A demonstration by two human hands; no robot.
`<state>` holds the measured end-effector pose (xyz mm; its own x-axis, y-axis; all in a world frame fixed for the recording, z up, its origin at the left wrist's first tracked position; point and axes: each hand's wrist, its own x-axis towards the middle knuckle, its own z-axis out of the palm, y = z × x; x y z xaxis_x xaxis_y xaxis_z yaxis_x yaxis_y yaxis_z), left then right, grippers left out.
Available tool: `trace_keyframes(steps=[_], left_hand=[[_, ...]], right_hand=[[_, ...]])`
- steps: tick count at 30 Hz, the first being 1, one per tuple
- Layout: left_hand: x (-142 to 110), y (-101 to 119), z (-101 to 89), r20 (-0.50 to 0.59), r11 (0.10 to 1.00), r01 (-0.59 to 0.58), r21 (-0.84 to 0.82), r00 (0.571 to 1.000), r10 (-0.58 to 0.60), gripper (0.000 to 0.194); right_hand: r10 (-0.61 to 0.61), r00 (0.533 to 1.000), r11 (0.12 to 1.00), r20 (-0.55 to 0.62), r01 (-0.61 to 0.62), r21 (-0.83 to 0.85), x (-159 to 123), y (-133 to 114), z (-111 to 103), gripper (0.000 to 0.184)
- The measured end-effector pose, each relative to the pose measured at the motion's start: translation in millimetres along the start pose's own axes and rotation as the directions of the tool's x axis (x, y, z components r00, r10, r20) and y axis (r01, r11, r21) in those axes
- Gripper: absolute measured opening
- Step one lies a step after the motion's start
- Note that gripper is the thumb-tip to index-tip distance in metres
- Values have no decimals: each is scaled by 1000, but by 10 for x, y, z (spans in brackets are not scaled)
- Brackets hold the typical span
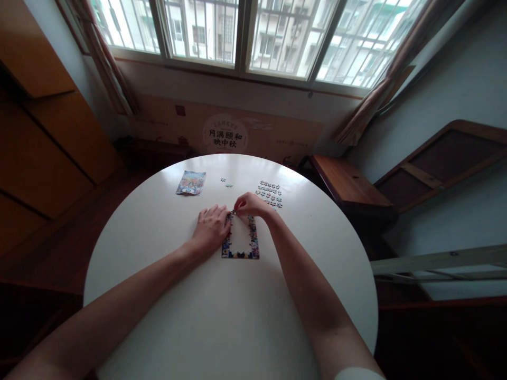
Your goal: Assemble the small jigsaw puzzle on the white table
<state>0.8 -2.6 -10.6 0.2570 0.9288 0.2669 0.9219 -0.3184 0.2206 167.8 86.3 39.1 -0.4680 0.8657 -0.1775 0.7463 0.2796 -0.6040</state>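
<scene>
A partly assembled jigsaw puzzle (pixel 254 245) lies on the round white table, its joined pieces forming a border around a bare middle. My left hand (pixel 212 226) rests flat along the puzzle's left side, fingers stretched out and touching its edge. At the upper left corner of the border, my right hand (pixel 249 205) pinches a small puzzle piece (pixel 233 211) between thumb and fingertips. The right hand hides part of the top of the border.
Several loose puzzle pieces (pixel 269 193) lie in rows at the right back of the white table (pixel 158 295). A few more pieces (pixel 228 185) sit near the back middle. A colourful picture packet (pixel 191 182) lies at the left back. A wooden chair (pixel 352 182) stands at right.
</scene>
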Motion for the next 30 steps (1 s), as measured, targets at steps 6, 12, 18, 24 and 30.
trace_keyframes(steps=[6,12,18,24,30], left_hand=[[-2,-1,4,8,1000,8,13,1000,-8,36],[-6,-3,4,1,1000,-3,11,1000,3,35],[-3,1,-1,4,1000,-2,7,1000,2,36],[-2,7,-7,3,1000,1,13,1000,-1,36],[-7,6,-7,7,999,-1,32,1000,1,36]], right_hand=[[6,1000,1000,13,-6,-29,8,-12,24,20],[-15,1000,998,-3,15,-60,0,-20,20,15],[-26,1000,997,-6,26,-78,26,10,42,14],[16,999,994,-35,-19,-105,9,-32,47,12],[25,1000,989,-14,-26,-142,-25,-67,15,15]])
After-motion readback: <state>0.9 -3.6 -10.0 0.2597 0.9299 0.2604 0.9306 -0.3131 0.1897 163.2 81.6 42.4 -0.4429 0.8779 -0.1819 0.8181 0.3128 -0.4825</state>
